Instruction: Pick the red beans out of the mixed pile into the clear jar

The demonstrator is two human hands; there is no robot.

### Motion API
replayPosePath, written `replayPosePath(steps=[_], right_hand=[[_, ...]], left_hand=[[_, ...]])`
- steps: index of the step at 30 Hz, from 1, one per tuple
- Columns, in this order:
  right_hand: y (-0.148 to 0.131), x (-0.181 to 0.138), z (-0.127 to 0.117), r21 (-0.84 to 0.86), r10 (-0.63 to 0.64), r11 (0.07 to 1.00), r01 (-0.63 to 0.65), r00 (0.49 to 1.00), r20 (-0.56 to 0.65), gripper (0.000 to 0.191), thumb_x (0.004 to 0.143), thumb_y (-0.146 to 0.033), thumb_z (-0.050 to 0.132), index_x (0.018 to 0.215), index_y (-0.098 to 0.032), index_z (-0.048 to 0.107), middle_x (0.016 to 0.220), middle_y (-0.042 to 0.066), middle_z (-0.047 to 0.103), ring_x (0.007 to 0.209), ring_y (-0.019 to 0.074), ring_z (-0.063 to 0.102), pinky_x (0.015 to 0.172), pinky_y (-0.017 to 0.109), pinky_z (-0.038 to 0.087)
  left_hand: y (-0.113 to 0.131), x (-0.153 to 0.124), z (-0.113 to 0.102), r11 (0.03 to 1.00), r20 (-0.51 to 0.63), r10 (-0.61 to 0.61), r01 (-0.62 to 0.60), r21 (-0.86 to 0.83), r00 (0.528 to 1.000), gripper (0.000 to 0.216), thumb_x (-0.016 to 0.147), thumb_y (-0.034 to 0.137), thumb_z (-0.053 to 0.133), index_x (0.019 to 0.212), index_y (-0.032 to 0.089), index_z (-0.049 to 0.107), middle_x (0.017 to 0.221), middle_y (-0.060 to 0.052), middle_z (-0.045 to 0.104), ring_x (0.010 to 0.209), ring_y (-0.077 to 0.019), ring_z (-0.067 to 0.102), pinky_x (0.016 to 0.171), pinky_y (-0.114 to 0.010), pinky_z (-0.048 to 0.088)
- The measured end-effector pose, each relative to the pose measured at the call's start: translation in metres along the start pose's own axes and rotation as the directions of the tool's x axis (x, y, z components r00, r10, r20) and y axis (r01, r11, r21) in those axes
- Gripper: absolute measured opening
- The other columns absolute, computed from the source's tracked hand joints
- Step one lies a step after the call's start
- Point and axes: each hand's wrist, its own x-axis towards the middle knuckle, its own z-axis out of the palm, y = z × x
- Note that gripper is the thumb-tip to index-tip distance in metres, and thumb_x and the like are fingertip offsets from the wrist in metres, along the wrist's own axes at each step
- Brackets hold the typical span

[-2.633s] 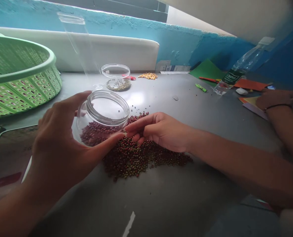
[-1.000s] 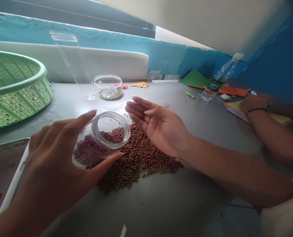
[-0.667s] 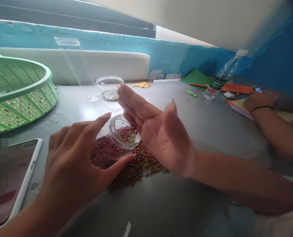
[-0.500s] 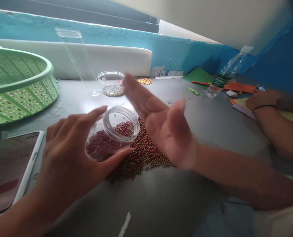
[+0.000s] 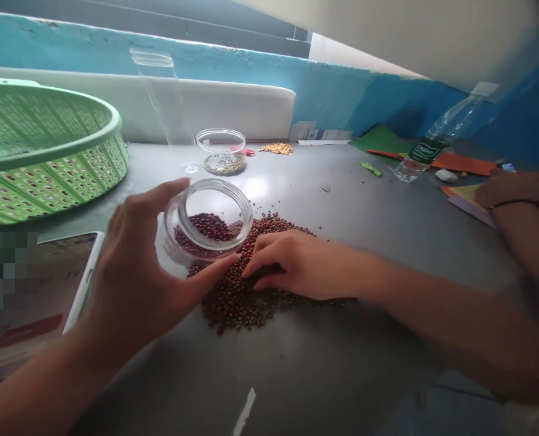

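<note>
My left hand (image 5: 146, 260) is wrapped round a clear jar (image 5: 172, 233), which tilts with its open mouth toward me and to the right. Dark red beans (image 5: 208, 227) lie inside the jar. Beside it, on the grey table, spreads a loose pile of mixed red and green beans (image 5: 246, 309). My right hand (image 5: 292, 263) reaches down into this pile, fingers curled and thumb close to them. Its fingertips are among the beans, and whether any are pinched there is hidden.
A green plastic basket (image 5: 110, 148) and a tablet-like device (image 5: 85, 284) are on the left. Behind the jar stand a clear dish with pale seeds (image 5: 224, 166) and yellow kernels (image 5: 276, 148). A water bottle (image 5: 426, 148) and another person's hand (image 5: 501, 191) on coloured paper (image 5: 469, 209) are at right.
My right hand, raised with its palm showing half a second ago, has come down into the bean pile and its fingers have curled. My left hand still holds the jar.
</note>
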Motion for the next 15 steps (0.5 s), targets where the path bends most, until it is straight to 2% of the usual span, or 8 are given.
replayPosePath(steps=[2,6,10,12,15], right_hand=[[0.0014,0.0014,-0.0003,0.007,0.007,1.0,-0.006,1.0,-0.028,0.018,0.091,-0.014,0.064,0.105,-0.016,0.075,0.102,0.007,0.071,0.094,0.0173,0.066,0.091,0.031,0.049],[0.0024,0.0014,-0.0047,0.03,0.059,0.998,-0.057,0.994,-0.086,0.023,0.09,-0.007,0.06,0.099,-0.019,0.077,0.1,0.004,0.075,0.096,0.0171,0.068,0.094,0.032,0.05],[0.0031,-0.0004,-0.0079,0.062,0.137,0.99,-0.128,0.979,-0.154,0.023,0.09,-0.008,0.058,0.098,-0.018,0.078,0.103,0.004,0.077,0.096,0.0165,0.069,0.094,0.03,0.049],[0.0047,-0.0004,-0.0077,0.119,0.17,0.981,-0.15,0.969,-0.178,0.023,0.09,-0.01,0.058,0.099,-0.018,0.078,0.102,0.003,0.077,0.096,0.0162,0.069,0.092,0.03,0.049],[0.0076,0.0016,-0.0053,0.321,0.218,0.935,-0.151,0.958,-0.185,0.023,0.09,-0.014,0.059,0.1,-0.02,0.078,0.1,0.001,0.077,0.093,0.0159,0.069,0.087,0.03,0.051]], left_hand=[[-0.0001,-0.0016,0.0021,0.997,0.001,0.029,-0.028,-0.076,1.0,0.08,0.072,0.048,0.072,0.142,0.031,0.037,0.135,-0.005,0.055,0.127,-0.0313,0.055,0.109,-0.051,0.05],[0.0013,-0.0038,0.003,0.982,-0.007,0.005,-0.006,-0.189,1.0,0.076,0.06,0.039,0.08,0.129,0.03,0.051,0.126,-0.004,0.062,0.119,-0.0333,0.06,0.108,-0.056,0.051],[0.0001,-0.0063,0.003,0.976,-0.046,0.014,-0.024,-0.217,0.999,0.081,0.056,0.035,0.084,0.13,0.032,0.049,0.13,-0.003,0.061,0.115,-0.0331,0.063,0.106,-0.06,0.053],[-0.0015,-0.0071,0.0032,0.974,-0.053,0.03,-0.041,-0.221,0.998,0.088,0.053,0.039,0.087,0.132,0.033,0.048,0.132,-0.003,0.061,0.114,-0.0331,0.064,0.104,-0.06,0.055],[-0.0023,-0.0076,0.0038,0.961,-0.081,0.078,-0.097,-0.258,0.994,0.095,0.048,0.043,0.09,0.133,0.035,0.047,0.134,-0.003,0.06,0.112,-0.0334,0.065,0.101,-0.061,0.057]])
